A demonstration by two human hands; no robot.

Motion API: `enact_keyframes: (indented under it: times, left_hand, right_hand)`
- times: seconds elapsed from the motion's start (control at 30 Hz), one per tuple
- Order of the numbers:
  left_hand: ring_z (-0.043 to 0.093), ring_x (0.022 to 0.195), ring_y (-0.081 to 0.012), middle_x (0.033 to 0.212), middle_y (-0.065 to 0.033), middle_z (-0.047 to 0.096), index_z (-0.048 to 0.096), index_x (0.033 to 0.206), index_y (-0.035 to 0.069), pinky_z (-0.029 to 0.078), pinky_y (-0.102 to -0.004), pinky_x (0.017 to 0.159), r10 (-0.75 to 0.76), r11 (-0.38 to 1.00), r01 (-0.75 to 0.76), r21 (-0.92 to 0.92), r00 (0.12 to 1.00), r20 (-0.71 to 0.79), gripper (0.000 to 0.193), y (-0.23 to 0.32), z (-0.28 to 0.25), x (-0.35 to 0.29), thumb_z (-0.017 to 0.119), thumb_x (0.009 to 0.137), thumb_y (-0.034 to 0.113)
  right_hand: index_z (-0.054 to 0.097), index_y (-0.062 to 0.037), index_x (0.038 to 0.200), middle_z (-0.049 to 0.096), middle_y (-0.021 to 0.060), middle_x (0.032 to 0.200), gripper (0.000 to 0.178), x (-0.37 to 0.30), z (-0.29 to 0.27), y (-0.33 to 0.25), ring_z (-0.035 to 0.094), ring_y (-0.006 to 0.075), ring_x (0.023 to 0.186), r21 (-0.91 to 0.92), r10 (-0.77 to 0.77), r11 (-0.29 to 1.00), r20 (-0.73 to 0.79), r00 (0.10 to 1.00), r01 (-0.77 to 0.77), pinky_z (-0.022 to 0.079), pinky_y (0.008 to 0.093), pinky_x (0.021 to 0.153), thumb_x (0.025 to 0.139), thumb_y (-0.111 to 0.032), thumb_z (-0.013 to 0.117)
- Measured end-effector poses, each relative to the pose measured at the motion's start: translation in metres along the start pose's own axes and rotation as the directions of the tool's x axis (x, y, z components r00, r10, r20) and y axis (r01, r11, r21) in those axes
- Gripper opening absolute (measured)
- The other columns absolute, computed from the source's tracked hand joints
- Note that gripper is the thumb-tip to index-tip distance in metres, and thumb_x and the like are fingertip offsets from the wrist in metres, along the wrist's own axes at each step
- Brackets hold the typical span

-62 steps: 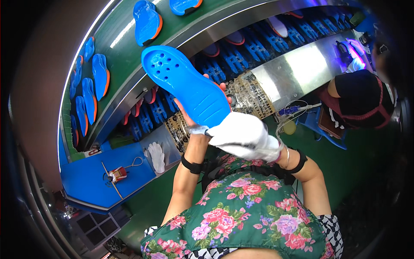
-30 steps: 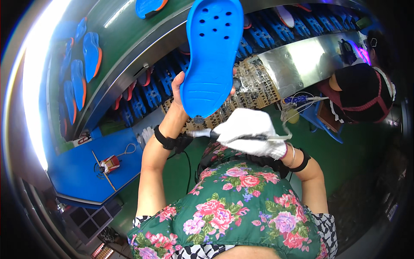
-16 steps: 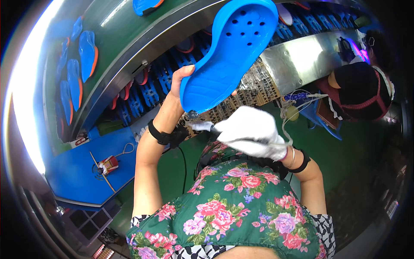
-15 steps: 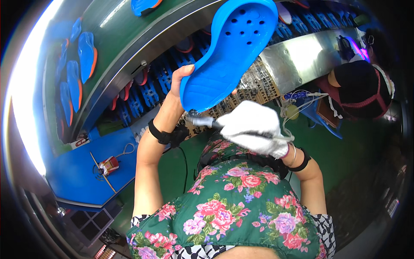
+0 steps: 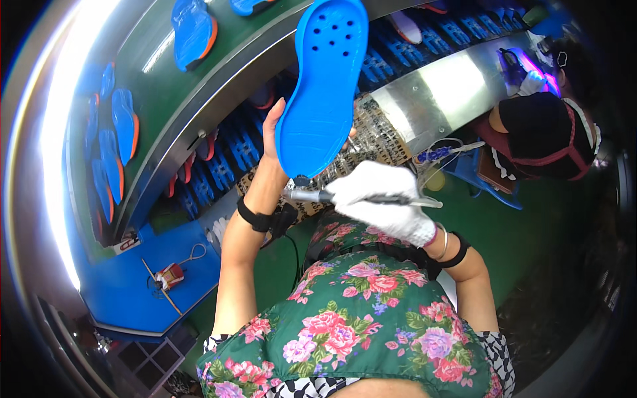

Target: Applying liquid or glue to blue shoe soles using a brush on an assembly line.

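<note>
"Sole [image 5: 317,109] first: where are we holding it?"
"At twelve o'clock, blue, holed end uppermost; our left hand [image 5: 271,140] is supporting it from below, thumb lying along one edge, fingertips curling round the other."
"And our right hand [image 5: 378,198]?"
"White-gloved, it is closing round a slim tool [image 5: 308,196], which is pointing to nine o'clock just under the sole's lower end. Whether they are touching, we are failing to tell."
"What else are we seeing?"
"Other blue soles [image 5: 124,126] are lying between nine and eleven o'clock."
</note>
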State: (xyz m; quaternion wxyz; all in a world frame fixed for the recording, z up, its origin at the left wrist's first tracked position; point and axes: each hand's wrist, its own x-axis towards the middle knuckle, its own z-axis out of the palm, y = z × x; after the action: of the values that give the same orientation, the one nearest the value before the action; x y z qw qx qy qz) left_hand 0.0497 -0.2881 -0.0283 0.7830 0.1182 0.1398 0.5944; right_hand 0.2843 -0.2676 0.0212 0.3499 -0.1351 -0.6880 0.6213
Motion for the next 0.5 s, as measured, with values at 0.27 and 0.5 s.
enact_keyframes:
  times: [0.27, 0.5]
  left_hand:
    - [0.055, 0.123, -0.0533, 0.151, -0.0286, 0.043, 0.027, 0.159, 0.003, 0.051, -0.0623, 0.099, -0.035, 0.982, 0.029, -0.185, 0.999, -0.028, 0.094, -0.056, 0.006, 0.028, 0.049, 0.094, 0.067]
    - [0.051, 0.133, -0.0473, 0.155, -0.0272, 0.041, 0.03, 0.159, 0.004, 0.042, -0.0579, 0.112, 0.005, 0.908, -0.091, -0.41, 0.978, -0.207, 0.091, -0.056, -0.008, 0.045, 0.049, 0.094, 0.066]
  right_hand:
    - [0.077, -0.0045, 0.1, 0.076, 0.0107, 0.099, 0.02, 0.06, -0.11, -0.005, 0.071, 0.0247, 0.089, -0.578, -0.378, 0.766, -0.051, 0.924, 0.282, 0.058, 0.0357, 0.078, 0.08, -0.003, 0.078]
    - [0.076, -0.0092, 0.1, 0.074, 0.01, 0.101, 0.022, 0.061, -0.109, -0.012, 0.068, 0.0268, 0.087, -0.721, -0.452, 0.573, 0.119, 0.884, 0.39, 0.057, 0.0404, 0.077, 0.079, -0.003, 0.073]
